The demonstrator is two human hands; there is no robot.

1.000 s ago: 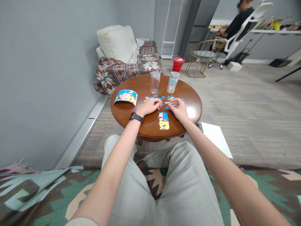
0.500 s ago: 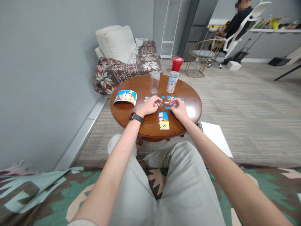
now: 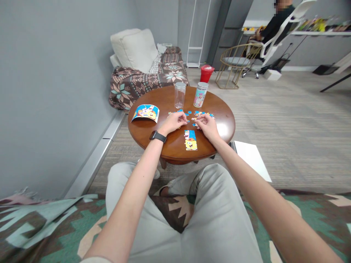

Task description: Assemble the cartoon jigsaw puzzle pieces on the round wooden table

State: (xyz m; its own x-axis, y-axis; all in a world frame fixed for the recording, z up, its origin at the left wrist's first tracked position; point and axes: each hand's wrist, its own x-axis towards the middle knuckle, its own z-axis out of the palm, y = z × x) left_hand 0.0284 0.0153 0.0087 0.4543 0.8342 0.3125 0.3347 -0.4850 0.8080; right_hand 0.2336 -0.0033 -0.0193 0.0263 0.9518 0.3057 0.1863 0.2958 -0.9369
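Loose jigsaw puzzle pieces lie scattered on the round wooden table. My left hand is over the left part of them, fingertips pinched together; whatever is between them is too small to make out. Facing it, my right hand pinches a small puzzle piece at its fingertips, beside the right-hand pieces. A joined strip of puzzle, blue and yellow with a cartoon face, lies flat below the hands, untouched. To the left stands a curved picture sheet with a similar cartoon.
A clear lidded jar and a printed lidded jar stand behind the pieces. Beyond the table are a red bin, a patterned sofa and a gold-framed chair. A seated person is at the far counter.
My hands have shifted slightly, with the fingertips of both drawn closer into a pinch. My left knee has swung outward to the left. The joined strip stays in place.
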